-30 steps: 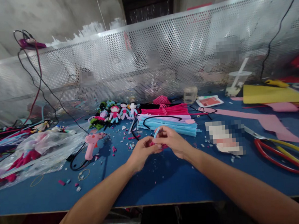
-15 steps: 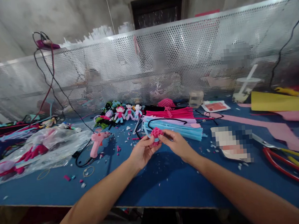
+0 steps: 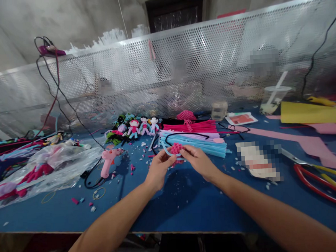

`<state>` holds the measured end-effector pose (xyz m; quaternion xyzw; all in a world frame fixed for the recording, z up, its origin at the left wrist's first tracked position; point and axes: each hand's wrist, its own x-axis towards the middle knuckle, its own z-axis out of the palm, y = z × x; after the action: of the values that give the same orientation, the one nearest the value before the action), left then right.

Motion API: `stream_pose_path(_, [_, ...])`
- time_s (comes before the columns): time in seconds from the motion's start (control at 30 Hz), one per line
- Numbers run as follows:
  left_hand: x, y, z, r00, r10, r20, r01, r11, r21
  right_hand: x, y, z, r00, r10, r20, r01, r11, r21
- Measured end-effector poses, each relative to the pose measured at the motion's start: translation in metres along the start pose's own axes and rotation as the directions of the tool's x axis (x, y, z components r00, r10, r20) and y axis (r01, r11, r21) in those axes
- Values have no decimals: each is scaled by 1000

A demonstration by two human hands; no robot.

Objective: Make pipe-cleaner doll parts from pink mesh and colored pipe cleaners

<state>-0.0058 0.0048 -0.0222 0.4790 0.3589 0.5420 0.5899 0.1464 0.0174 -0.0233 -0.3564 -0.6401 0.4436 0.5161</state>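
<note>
Above the blue table, my two hands hold a small bumpy pink piece (image 3: 175, 148) that looks made of twisted pipe cleaners. A light blue pipe cleaner (image 3: 166, 149) curves round its front and left side. My left hand (image 3: 158, 169) pinches the blue stem against the piece's left side with thumb and fingers. On the right side, the fingers of my right hand (image 3: 198, 159) are closed on the pink piece, near the blue stem's other end. Fingers cover much of its lower part. Just behind lie bundles of light blue (image 3: 215, 149) and pink pipe cleaners (image 3: 197, 127).
A pink glue gun (image 3: 107, 163) with a black cord lies to the left, beside plastic-wrapped dolls (image 3: 41, 165). Small dolls (image 3: 143, 127) stand behind. Red-and-yellow-handled scissors (image 3: 312, 177), pink felt (image 3: 310, 143) and a drink cup (image 3: 274, 99) are right. A perforated metal screen (image 3: 141, 74) closes the back.
My left hand has shifted slightly left and its grip has changed. The light blue pipe cleaner now shows as a wider loop across the front of the pink piece.
</note>
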Motion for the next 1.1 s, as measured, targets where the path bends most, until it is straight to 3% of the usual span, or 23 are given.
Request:
stream_pose_path(0.17, [0, 2, -1, 998, 63, -17, -62, 996, 63, -1, -1, 1, 991, 130, 16, -129, 992, -8])
stream_pose_path(0.3, [0, 2, 0, 976, 200, -85, -191, 975, 112, 0, -5, -5, 998, 68, -16, -70, 985, -157])
stream_pose_path(0.4, [-1, 0, 2, 973, 158, -166, -155, 987, 32, -1, -5, -5, 998, 32, -57, -41, 987, -158])
stream_pose_path(0.53, [0, -2, 0, 969, 108, -222, -114, 993, -12, -2, -4, 0, 994, 74, -81, -80, 993, -82])
stream_pose_path(0.7, [1, -1, -2, 984, 51, -171, -50, 999, 12, -3, -8, 4, 984, 171, -56, -173, 985, -22])
stream_pose_path(1.1, [4, -4, -6, 991, 50, -127, -53, 998, -19, -2, -6, -1, 994, 91, 60, -88, 994, -61])
